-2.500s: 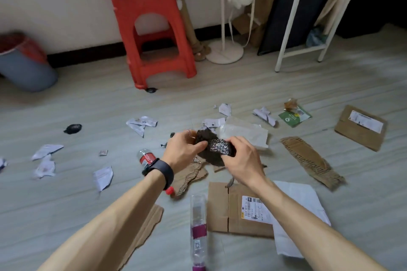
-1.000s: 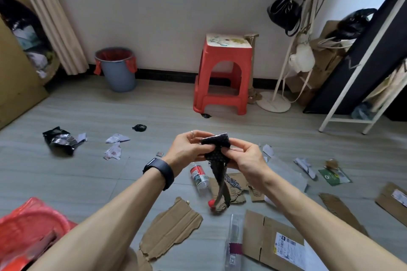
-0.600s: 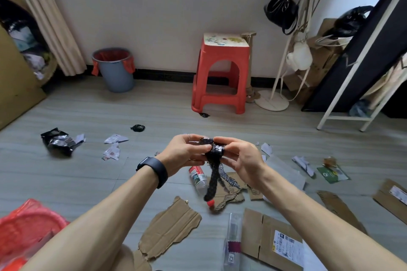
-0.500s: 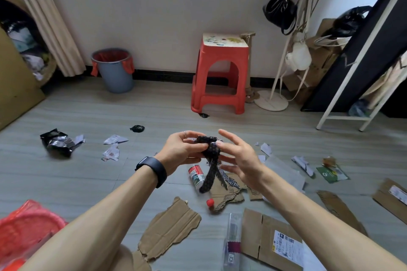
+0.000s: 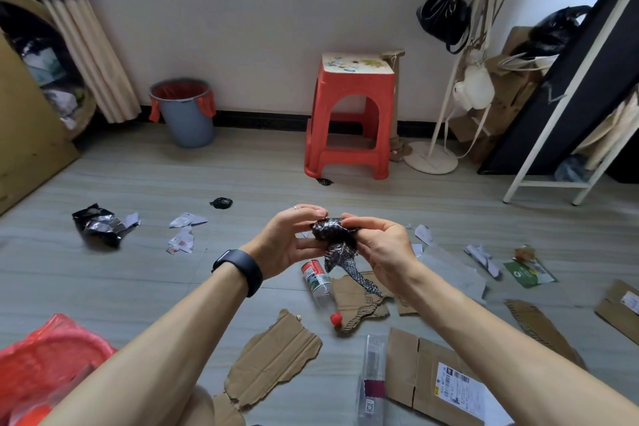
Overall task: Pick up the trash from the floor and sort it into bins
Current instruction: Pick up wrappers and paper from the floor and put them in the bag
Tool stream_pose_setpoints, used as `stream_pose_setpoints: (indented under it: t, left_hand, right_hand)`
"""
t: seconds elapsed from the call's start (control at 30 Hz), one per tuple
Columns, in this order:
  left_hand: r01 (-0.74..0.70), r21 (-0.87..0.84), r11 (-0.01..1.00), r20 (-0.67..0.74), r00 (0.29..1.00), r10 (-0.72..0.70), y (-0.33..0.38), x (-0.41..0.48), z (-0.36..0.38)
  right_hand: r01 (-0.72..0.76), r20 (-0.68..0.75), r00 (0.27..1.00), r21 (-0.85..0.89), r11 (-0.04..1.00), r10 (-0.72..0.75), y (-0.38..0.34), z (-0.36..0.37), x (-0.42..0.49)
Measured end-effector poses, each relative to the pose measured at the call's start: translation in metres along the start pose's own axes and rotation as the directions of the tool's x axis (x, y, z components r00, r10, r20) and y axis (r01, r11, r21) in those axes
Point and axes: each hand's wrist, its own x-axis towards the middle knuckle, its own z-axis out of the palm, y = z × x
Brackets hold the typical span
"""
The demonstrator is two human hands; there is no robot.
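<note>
- Both hands are up in front of the person's chest, above the floor, working one piece of trash: a dark patterned scrap [image 5: 332,235] bunched into a wad, with a thin tail hanging down from it.
- The left hand [image 5: 287,240], black band [image 5: 240,270] on its wrist, has its fingers curled round the wad's left side; the thumb is tucked out of sight.
- The right hand [image 5: 383,249] pinches the wad's right side with thumb and bent fingers.
- What the scrap is made of I cannot tell; it looks like film or mesh.
- Under the hands a small bottle [image 5: 316,282] with a red cap lies on the floor, its lower end resting against torn cardboard [image 5: 359,301].
- A clear bottle [image 5: 371,387] near the bottom edge is blurred and cut off.
- A red bin [image 5: 45,367] at lower left is half hidden by the left forearm.
- A grey bin [image 5: 185,114] with a red liner stands by the wall, well apart; its contents are not visible.
- A crumpled black bag [image 5: 98,226] and paper scraps [image 5: 183,235] lie at left.
</note>
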Motion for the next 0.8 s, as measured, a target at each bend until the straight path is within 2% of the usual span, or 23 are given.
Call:
stream_pose_setpoints:
  t: [0.13, 0.27, 0.47, 0.53, 0.67, 0.8]
  left_hand:
    - [-0.019, 0.061, 0.998, -0.025, 0.999, 0.021, -0.004, 0.0, 0.0]
    - [-0.1, 0.163, 0.982, -0.082, 0.99, 0.114, -0.005, 0.002, -0.001]
    - [-0.16, 0.211, 0.964, -0.163, 0.967, 0.196, -0.005, 0.005, 0.002]
    - [-0.145, 0.192, 0.971, -0.16, 0.971, 0.177, -0.004, 0.002, 0.003]
    - [-0.025, 0.074, 0.997, -0.075, 0.997, 0.031, 0.002, -0.008, -0.004]
    - [-0.087, 0.015, 0.996, -0.13, 0.988, 0.088, 0.007, -0.021, -0.026]
  right_hand:
    - [-0.064, 0.052, 0.997, -0.003, 0.998, 0.064, 0.001, -0.001, -0.002]
    - [-0.131, 0.095, 0.987, -0.018, 0.991, 0.133, 0.001, -0.002, -0.001]
    - [-0.057, 0.055, 0.997, -0.076, 0.995, 0.061, 0.01, 0.001, -0.001]
    - [-0.01, 0.028, 1.0, -0.077, 0.997, 0.012, 0.01, 0.003, 0.001]
    - [0.071, 0.01, 0.997, -0.118, 0.99, -0.07, 0.008, 0.01, 0.005]
    - [0.047, 0.083, 0.996, -0.09, 0.995, -0.04, 0.012, 0.031, 0.007]
